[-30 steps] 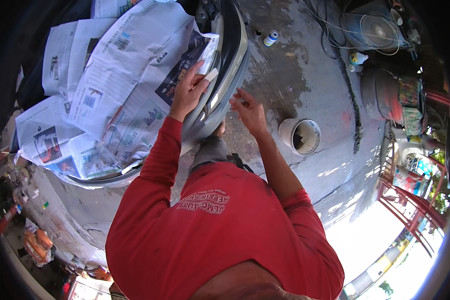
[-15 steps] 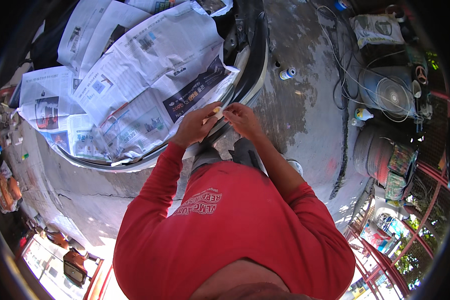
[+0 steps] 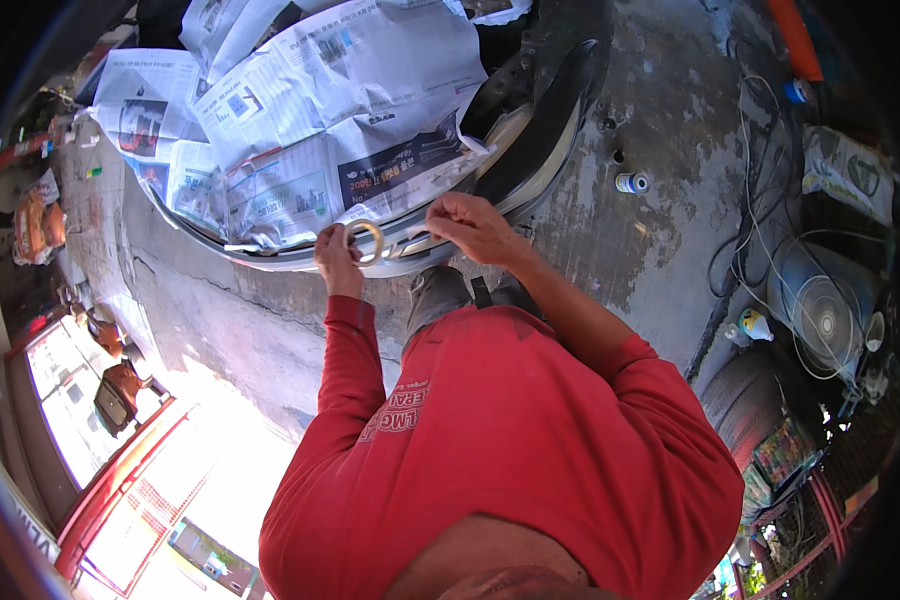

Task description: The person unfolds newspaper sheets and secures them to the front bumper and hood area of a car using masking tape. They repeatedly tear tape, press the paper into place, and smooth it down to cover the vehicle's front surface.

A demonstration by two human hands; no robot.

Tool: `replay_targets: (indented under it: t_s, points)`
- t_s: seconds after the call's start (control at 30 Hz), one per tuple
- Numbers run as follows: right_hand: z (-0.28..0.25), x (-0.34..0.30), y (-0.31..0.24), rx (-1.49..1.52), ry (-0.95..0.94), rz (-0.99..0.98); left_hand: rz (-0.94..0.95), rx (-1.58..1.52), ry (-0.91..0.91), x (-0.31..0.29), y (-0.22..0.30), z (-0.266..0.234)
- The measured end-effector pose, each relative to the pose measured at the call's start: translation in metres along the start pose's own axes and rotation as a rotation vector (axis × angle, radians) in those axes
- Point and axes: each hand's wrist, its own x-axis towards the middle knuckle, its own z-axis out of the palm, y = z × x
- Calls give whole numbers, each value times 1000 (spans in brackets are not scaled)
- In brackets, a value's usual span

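Observation:
My left hand (image 3: 337, 262) is closed on the rim of a roll of masking tape (image 3: 377, 240), which is held upright. A short strip of tape (image 3: 408, 236) runs from the roll toward my right hand (image 3: 478, 230), whose fingers pinch its end. Both hands are over the near edge of a curved vehicle body part (image 3: 315, 262). Overlapping newspaper sheets (image 3: 290, 130) cover most of the area beyond that edge. To the right of the sheets, a black curved trim (image 3: 540, 135) shows bare.
A small can (image 3: 632, 183) stands on the stained concrete floor at the right. Farther right are cables (image 3: 745, 150), a white sack (image 3: 848, 175), a round fan-like thing (image 3: 825, 320) and stacked tires (image 3: 745, 400). A red metal frame (image 3: 130, 490) lies at the lower left.
My hands have moved apart, left hand leftward with the tape roll, right hand slightly to the side. A strip of tape now spans between them. The whole view has shifted and turned.

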Motion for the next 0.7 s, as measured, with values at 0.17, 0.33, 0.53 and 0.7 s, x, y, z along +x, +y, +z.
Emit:
replay_targets:
  t_s: [0.17,0.33,0.53,0.7]
  points:
    - [-58,43,-15,-449,288,-153,84,85,2,-10,11,-62]
    - [-64,77,7,-990,425,-269,62,195,-56,-58,-27,-32]
    - [-111,115,39,-1019,542,-13,60,375,-228,-79,-61,-20]
    - [-150,109,37,-1053,408,142,144,455,-223,-51,-62,-44]
